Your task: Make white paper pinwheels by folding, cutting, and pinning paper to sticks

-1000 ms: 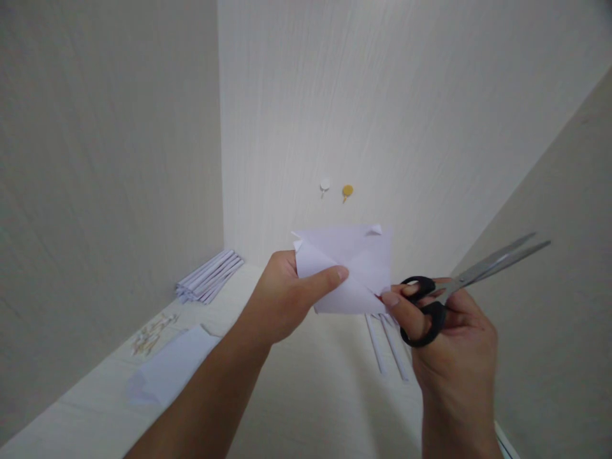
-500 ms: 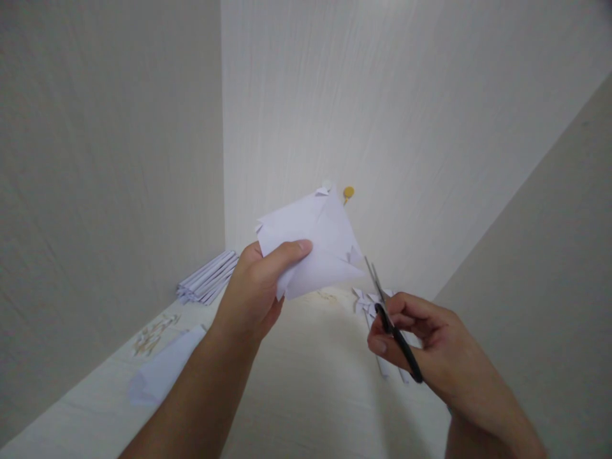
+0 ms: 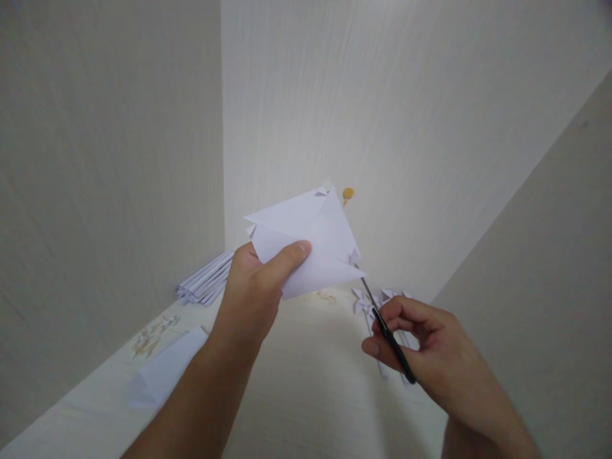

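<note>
My left hand is closed on a folded white paper square, thumb across its front, holding it up above the desk. My right hand grips black-handled scissors. Their blades point up and left, and the tips meet the paper's lower right corner. Small folded tabs stick out at the paper's corners.
A bundle of rolled white paper sticks lies in the left corner. A flat white sheet and small pins lie on the pale desk. Paper pinwheels on sticks lie behind my right hand. A yellow pushpin is in the wall.
My right hand swung the scissors from pointing right to pointing up-left at the paper's corner. My left hand lifted and tilted the paper, which now covers the white pushpin.
</note>
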Available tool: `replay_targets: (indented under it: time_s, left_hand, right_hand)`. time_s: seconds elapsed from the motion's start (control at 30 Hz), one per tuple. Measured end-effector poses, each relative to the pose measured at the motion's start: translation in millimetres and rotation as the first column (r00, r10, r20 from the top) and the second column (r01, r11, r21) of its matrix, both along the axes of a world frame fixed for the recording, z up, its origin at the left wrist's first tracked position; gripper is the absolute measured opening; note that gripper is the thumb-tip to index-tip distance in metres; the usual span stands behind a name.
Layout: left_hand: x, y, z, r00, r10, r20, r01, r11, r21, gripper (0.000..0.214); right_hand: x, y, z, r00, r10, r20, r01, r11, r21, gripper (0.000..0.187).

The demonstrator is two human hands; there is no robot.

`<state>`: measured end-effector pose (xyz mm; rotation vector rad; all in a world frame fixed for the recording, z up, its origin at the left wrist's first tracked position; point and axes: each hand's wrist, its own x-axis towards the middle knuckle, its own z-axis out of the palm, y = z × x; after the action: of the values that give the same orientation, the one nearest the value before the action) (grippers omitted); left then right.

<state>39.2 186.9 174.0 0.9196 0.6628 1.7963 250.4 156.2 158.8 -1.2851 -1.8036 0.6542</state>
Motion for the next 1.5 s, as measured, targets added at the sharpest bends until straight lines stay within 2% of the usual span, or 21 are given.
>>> replay_targets:
  time_s: [0.6,1.5]
  left_hand:
    - [0.5,-5.7,3.1,0.999,0.033,-0.031,-0.034,0.998,-0.043,0.027]
    - [-0.3,-3.7,1.9,0.999,0.032,-0.023,-0.033,0.999,-0.021,0.030]
  right_hand:
    - [-0.9,0.2,-1.5,0.998,0.007,-0.070,-0.013,0.997,-0.082,0.035]
    - [1.0,0.9,-0.8,0.999,-0.003,-0.038,0.001,0.999,-0.053,0.037]
